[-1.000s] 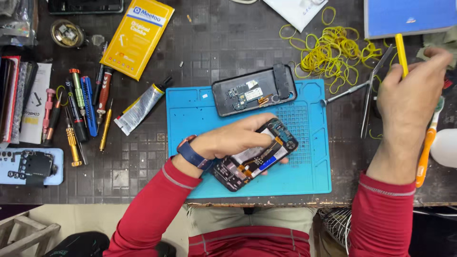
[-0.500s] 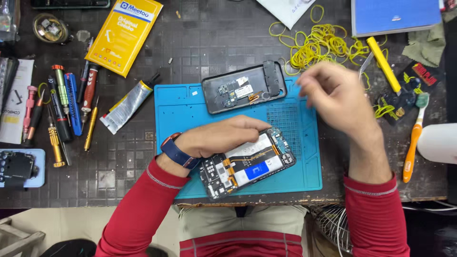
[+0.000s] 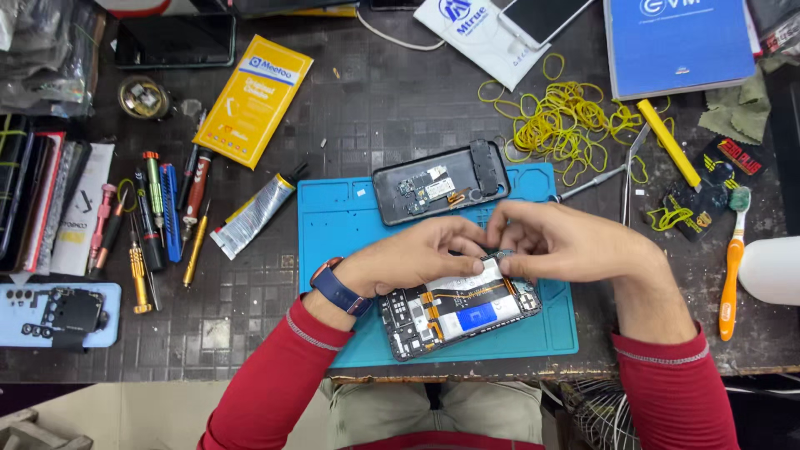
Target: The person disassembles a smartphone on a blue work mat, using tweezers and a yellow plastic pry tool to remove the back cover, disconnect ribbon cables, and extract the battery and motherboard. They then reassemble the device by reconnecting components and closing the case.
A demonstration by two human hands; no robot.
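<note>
Opened black smartphone with exposed circuit boards and a blue-and-white battery (image 3: pixel 458 310) lies tilted on the lower middle of the teal rubber work mat (image 3: pixel 350 242), near the mat's front edge. Its upper long edge is under my fingers.

My left hand (image 3: pixel 408 258) rests across the phone's upper left part, fingers curled down onto the edge near the battery. My right hand (image 3: pixel 567 246) meets it from the right, fingertips pinched together on something small at the phone's top edge. What the pinch holds is too small to tell. Fingertips of both hands touch or nearly touch each other. Dark blue wristwatch (image 3: pixel 336 287) on my left wrist, red sleeves on both arms.

Just behind my hands, on the mat's far edge: black plastic phone back shell with a small board inside (image 3: pixel 442 182), tilted the same way as the phone, apart from it.

Right of the mat: metal tweezers (image 3: pixel 627 171) on the dark gridded tabletop (image 3: pixel 375 108), beside a loose heap of yellow rubber bands (image 3: pixel 567 125). Further right, a yellow flat pry stick (image 3: pixel 668 143) and an orange-handled toothbrush (image 3: pixel 731 267).

Left of the mat: silver squeeze tube of adhesive with black cap (image 3: pixel 254 215), lying diagonal, just beside the mat's corner. Past it, a row of coloured screwdrivers and small tools (image 3: pixel 158 217). Yellow flat packet (image 3: pixel 254 100) further back. Light blue phone case with a black camera part on it (image 3: pixel 58 314) at the far left front.
</note>
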